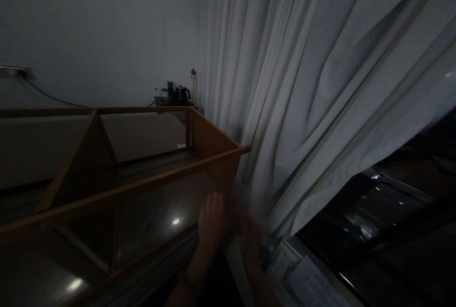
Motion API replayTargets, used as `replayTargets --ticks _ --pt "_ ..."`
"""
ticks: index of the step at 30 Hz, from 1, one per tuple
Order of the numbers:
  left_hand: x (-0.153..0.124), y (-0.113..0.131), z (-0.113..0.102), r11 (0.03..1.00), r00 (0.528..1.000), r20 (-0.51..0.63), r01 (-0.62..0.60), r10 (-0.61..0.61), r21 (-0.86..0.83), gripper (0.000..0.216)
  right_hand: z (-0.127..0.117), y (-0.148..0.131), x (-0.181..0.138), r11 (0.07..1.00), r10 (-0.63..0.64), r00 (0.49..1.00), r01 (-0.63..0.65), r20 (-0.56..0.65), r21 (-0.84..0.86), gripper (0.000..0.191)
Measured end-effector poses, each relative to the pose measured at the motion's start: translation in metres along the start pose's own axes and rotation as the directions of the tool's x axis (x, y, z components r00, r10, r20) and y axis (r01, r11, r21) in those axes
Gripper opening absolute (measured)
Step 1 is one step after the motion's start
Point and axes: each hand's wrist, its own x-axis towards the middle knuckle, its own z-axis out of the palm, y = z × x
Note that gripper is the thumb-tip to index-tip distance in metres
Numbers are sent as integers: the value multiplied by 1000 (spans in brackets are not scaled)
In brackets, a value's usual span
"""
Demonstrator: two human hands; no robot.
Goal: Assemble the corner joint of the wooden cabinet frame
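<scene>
Dim rm: white wall (107, 41), wooden shelf unit (149, 164) w/ kettle (182, 94)

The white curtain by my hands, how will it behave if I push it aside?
The curtain hangs in deep loose folds, so it is probably floppy and light. It would likely bunch and swing rather than slide stiffly.

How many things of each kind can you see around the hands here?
Hands: 2, the left hand and the right hand
Curtain: 1, the white curtain
Wooden shelf frame: 1, the wooden frame
Kettle: 1, the kettle far back
Papers: 1 pile, the papers; too dim to count sheets
Total: 6
</scene>
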Motion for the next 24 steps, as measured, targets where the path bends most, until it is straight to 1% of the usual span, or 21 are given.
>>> replayTargets --ticks 2,4,7,9,11,13,16,19,20,22,24 --pt "0 0 1 1000 1000 1 4 -4 1 37 1 0 1 998 53 998 -54 23 45 45" --pt "0 0 1 1000 1000 -6 8 -8 -3 37 0 2 4 996 59 998 -62 37 63 43" --pt "0 0 1 1000 1000 -11 15 -15 -6 36 -3 5 10 999 -30 999 30 -12 21 38" --pt "1 0 1 1000 1000 -5 12 -12 -4 36 -7 8 13 987 -154 988 152 -18 -51 34" --pt "1 0 1 1000 1000 3 6 -6 3 36 -13 12 15 937 -313 948 318 56 -145 29" --pt "1 -1 1 1000 1000 4 3 -3 9 37 -19 19 17 869 -428 892 450 145 -206 26" --pt "1 0 1 1000 1000 19 8 -8 3 37 -27 32 19 773 -523 819 572 237 -275 25" --pt "1 0 1 1000 999 33 24 -23 -6 38 -31 43 21 651 -602 737 676 307 -346 30" --pt "1 0 2 1000 999 29 27 -27 -5 39 -32 46 21 621 -616 719 695 321 -363 32" --pt "1 0 3 1000 1000 15 27 -27 1 39 -30 51 21 593 -617 710 704 341 -391 32" --pt "1 0 4 1000 1000 3 24 -24 8 39 -28 54 19 603 -594 726 687 346 -405 32"
